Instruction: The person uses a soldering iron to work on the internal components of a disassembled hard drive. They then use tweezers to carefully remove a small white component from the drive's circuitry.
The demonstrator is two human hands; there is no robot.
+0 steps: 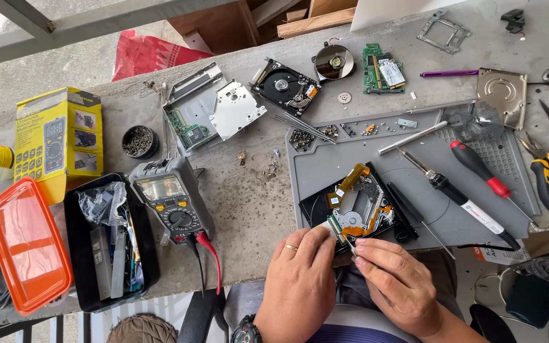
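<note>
Yellow cardboard box (58, 136) with black panels and a meter picture — far left, lying flat. Grey multimeter's pale rectangular screen (159, 188) — just right of it, beside the black open case (109, 244).

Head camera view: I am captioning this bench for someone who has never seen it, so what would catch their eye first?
Both hands meet at the near edge of the grey work mat: the left hand steadies an opened optical drive mechanism with orange ribbon cables, while the right hand pinches a thin tool at it. Left of them stands a grey multimeter with red and black leads, and at far left lies a bright orange box lid.
</note>
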